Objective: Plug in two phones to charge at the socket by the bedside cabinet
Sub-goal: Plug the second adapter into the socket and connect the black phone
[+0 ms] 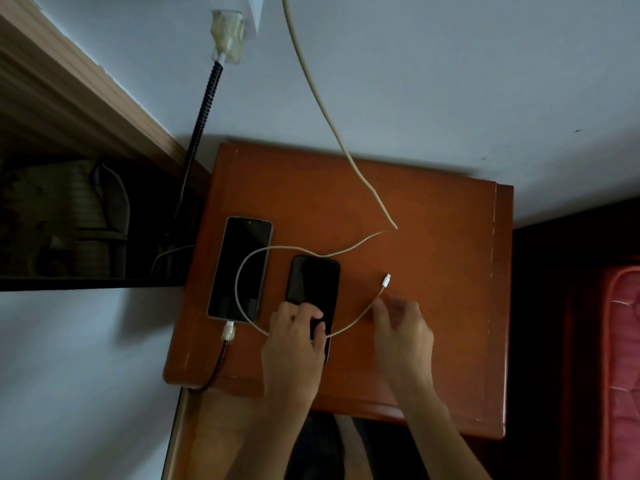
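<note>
Cabinet [415, 209]: left hand [294, 341] gripping phone [313, 289] (black)

No text, label, brand, number or sign can be read anywhere. Taking the bedside cabinet [415, 209] as the landmark: the two phones lying on its top — the larger phone [242, 268] at the left edge and the smaller phone [313, 289] just right of it — both have dark, blank screens, with no logo legible. The wall charger [227, 38] in the socket above the cabinet's left corner carries no readable marking — its surface is too blurred to tell. The cabinet's own wooden top is plain.
</note>
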Demonstrator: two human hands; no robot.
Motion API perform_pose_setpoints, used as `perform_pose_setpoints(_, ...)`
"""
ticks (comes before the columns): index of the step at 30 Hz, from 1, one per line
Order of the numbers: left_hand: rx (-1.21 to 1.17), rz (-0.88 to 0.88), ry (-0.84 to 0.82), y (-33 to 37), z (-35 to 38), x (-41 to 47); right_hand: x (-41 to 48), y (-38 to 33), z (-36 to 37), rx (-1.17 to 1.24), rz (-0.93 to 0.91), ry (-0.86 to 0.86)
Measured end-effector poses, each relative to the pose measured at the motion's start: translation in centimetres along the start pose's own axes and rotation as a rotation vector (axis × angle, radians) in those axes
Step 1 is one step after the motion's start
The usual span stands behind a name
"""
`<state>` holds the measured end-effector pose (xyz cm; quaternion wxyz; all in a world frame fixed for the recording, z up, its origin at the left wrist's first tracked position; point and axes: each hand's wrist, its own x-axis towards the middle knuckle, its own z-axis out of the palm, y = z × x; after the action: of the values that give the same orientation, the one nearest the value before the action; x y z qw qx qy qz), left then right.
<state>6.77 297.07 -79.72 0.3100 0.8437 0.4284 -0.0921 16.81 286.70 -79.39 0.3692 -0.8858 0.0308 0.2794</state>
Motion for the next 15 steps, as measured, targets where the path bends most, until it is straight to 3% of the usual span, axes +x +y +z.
perform_pose_setpoints(8,0.062,-0.091,0.188,0.0,1.2,-0.6,2.2,0.6,2.0,-0.191,0.008,-0.047)
perform_pose_setpoints(11,0.126,-0.095,0.21,0.7,1.5,-0.2,0.1,1.4,1.4,-0.062,-0.046,-0.126)
perform_pose_setpoints(15,0.145,-0.12,0.181,1.2,1.7,0.2,-3.8,2.8,1.1,0.225,0.094,-0.198)
